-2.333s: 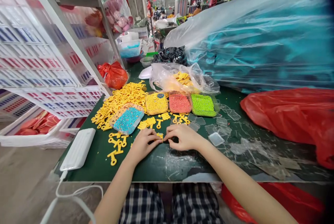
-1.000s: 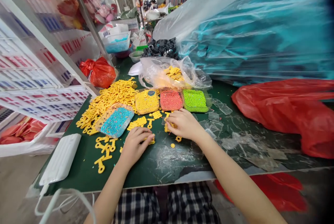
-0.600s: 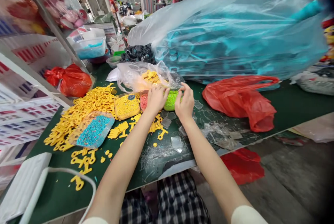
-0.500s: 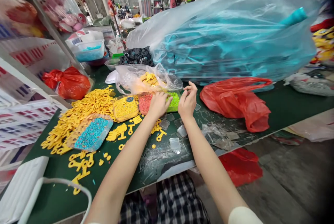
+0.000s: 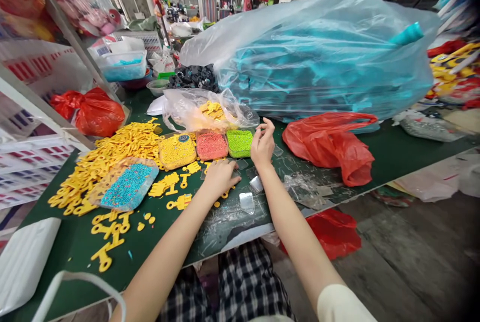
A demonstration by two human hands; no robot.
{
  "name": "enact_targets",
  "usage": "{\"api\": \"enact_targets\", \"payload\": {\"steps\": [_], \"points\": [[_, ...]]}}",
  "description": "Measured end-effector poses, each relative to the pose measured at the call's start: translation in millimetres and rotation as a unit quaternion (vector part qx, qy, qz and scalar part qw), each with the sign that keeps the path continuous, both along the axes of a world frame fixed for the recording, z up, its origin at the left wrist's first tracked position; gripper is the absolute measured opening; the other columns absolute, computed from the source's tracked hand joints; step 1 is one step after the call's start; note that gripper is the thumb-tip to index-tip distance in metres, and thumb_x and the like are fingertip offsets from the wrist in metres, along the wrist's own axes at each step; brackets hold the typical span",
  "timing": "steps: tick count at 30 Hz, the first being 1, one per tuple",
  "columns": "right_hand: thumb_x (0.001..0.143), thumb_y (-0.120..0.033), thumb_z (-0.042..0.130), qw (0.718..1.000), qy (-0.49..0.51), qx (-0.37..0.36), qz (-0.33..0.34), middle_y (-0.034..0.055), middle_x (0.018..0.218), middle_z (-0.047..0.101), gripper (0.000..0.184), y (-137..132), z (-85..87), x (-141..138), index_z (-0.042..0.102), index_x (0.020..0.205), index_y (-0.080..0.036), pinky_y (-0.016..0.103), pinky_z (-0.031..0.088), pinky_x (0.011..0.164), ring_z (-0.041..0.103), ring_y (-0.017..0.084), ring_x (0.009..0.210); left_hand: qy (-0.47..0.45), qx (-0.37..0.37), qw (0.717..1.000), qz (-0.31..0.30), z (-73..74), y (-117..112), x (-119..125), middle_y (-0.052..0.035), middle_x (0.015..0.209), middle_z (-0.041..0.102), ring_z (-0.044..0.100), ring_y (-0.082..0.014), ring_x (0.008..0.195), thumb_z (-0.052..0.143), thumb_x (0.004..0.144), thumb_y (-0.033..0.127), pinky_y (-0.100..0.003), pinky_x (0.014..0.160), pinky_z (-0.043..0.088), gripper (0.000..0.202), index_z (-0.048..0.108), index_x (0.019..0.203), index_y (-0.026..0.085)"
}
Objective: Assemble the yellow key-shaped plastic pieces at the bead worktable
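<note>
1. One green surface (image 5: pixel 75 242) carries everything. Its near edge runs above the person's checked trousers, and a white block (image 5: pixel 22 262) lies at the near left corner.
2. Two bare hands are at mid-surface. The left hand (image 5: pixel 220 178) lies palm down with its fingers together on loose yellow key-shaped pieces (image 5: pixel 165 185). I cannot tell whether it grips one.
3. The right hand (image 5: pixel 262 144) is lifted off the surface just beside the green tray (image 5: pixel 240 143). The wrist is bent up and the fingers are loosely curled, thumb and forefinger tips close. I cannot tell whether they pinch anything.
4. Two clear lids (image 5: pixel 247 202) lie just right of the left hand.
5. Four bead trays are out. The blue tray (image 5: pixel 129 187) sits nearest, and the yellow tray (image 5: pixel 177 149), red tray (image 5: pixel 211 145) and green tray stand in a row behind it.
6. A heap (image 5: pixel 123 144) of more yellow pieces spreads to the left.
7. Three red bags show: left (image 5: pixel 90 112), right (image 5: pixel 330 142) and on the floor (image 5: pixel 330 234).
8. Farther back are a clear bag (image 5: pixel 208 109) of yellow pieces, black parts (image 5: pixel 193 77) and a large bag of teal goods (image 5: pixel 318 57). Beyond them is a workshop under strip lights.
</note>
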State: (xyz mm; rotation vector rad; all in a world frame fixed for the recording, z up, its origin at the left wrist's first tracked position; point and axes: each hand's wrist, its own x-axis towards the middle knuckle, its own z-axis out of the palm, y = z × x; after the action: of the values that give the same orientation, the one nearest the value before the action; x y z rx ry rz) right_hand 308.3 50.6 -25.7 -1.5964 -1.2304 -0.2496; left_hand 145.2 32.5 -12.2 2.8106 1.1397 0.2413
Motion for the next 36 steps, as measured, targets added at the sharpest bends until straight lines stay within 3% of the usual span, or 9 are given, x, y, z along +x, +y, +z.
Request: {"api": "enact_targets", "payload": {"steps": [4,8,10,13,16,18,22,27,36], "points": [[0.093,-0.023,0.03,0.998,-0.011,-0.038,0.041,0.0123,0.105,0.06,0.038,-2.6,8.8,-4.2,0.043,0.129,-0.017,0.034,0.045,0.084,0.058,0.022,0.094,-0.136,-0.044,0.989,-0.042,17.0,-2.5,-18.0,-0.0074,0.109,0.07,0.064,-0.0256,0.103,0.072,0.081,0.028,-0.037,0.088,0.049,0.039,0.06,0.117,0.02],[0.091,-0.029,0.04,0.954,0.103,-0.137,0.245,0.0071,0.096,0.062,0.025,-10.1,23.1,-26.0,0.056,0.106,-0.019,0.029,0.046,0.073,0.056,0.017,0.079,-0.283,-0.042,0.956,-0.065,34.1,-12.5,-55.8,-0.0059,0.112,0.068,0.061,-0.0236,0.106,0.07,0.084,0.026,-0.039,0.093,0.048,0.036,0.058,0.117,0.021],[0.093,-0.037,0.038,0.86,0.23,-0.229,0.394,0.0051,0.089,0.062,0.027,-17.7,27.3,-43.8,0.057,0.099,-0.019,0.027,0.045,0.066,0.055,0.016,0.074,-0.304,-0.028,0.951,-0.059,39.4,-19.3,-76.5,-0.0054,0.112,0.067,0.061,-0.0227,0.106,0.068,0.085,0.028,-0.04,0.094,0.048,0.035,0.057,0.118,0.023],[0.093,-0.046,0.036,0.677,0.362,-0.337,0.545,0.0035,0.081,0.06,0.034,-32.2,28.4,-68.6,0.058,0.094,-0.02,0.025,0.041,0.059,0.052,0.014,0.067,-0.311,-0.021,0.949,-0.044,42.6,-27.5,-102.4,-0.0058,0.113,0.066,0.06,-0.0222,0.106,0.067,0.087,0.031,-0.04,0.093,0.049,0.034,0.057,0.119,0.024],[0.084,-0.051,0.052,0.597,0.389,-0.352,0.607,0.0024,0.079,0.06,0.033,-44.6,27.4,-83.3,0.061,0.088,-0.02,0.026,0.036,0.056,0.047,0.012,0.063,-0.313,-0.037,0.948,-0.035,43.3,-31.9,-119.7,-0.0058,0.11,0.066,0.061,-0.0215,0.104,0.067,0.086,0.034,-0.038,0.091,0.051,0.034,0.059,0.118,0.024],[0.079,-0.052,0.061,0.595,0.375,-0.337,0.626,0.001,0.077,0.06,0.034,-49.6,27.5,-88.3,0.064,0.088,-0.019,0.025,0.034,0.055,0.044,0.011,0.06,-0.313,-0.054,0.947,-0.04,42.4,-33.2,-127.3,-0.0053,0.109,0.066,0.061,-0.0208,0.103,0.068,0.086,0.034,-0.037,0.09,0.051,0.034,0.06,0.118,0.024],[0.078,-0.051,0.065,0.642,0.33,-0.321,0.613,-0.0009,0.074,0.062,0.034,-55.0,28.5,-95.3,0.066,0.091,-0.02,0.025,0.034,0.055,0.043,0.01,0.058,-0.31,-0.087,0.946,-0.033,30.8,-35.0,-137.4,-0.0057,0.119,0.064,0.059,-0.0218,0.111,0.069,0.086,0.033,-0.039,0.095,0.05,0.044,0.056,0.127,0.029],[0.074,-0.054,0.07,0.68,0.338,-0.323,0.564,0.0022,0.079,0.067,0.036,-59.0,22.7,-106.5,0.062,0.08,-0.02,0.026,0.039,0.055,0.051,0.011,0.061,-0.37,-0.021,0.929,0.023,4.5,-38.3,-143.4,-0.0084,0.122,0.064,0.059,-0.0246,0.113,0.07,0.083,0.042,-0.043,0.097,0.048,0.051,0.052,0.128,0.027],[0.074,-0.062,0.068,0.679,0.405,-0.31,0.528,-0.0053,0.061,0.061,0.044,-62.4,9.9,-115.4,0.048,0.077,-0.023,0.023,0.032,0.043,0.041,0.007,0.04,-0.327,0.104,0.938,0.04,-4.9,-41.2,-137.2,-0.0073,0.1,0.071,0.065,-0.0215,0.092,0.064,0.089,0.038,-0.036,0.082,0.05,0.036,0.058,0.121,0.022]]}}
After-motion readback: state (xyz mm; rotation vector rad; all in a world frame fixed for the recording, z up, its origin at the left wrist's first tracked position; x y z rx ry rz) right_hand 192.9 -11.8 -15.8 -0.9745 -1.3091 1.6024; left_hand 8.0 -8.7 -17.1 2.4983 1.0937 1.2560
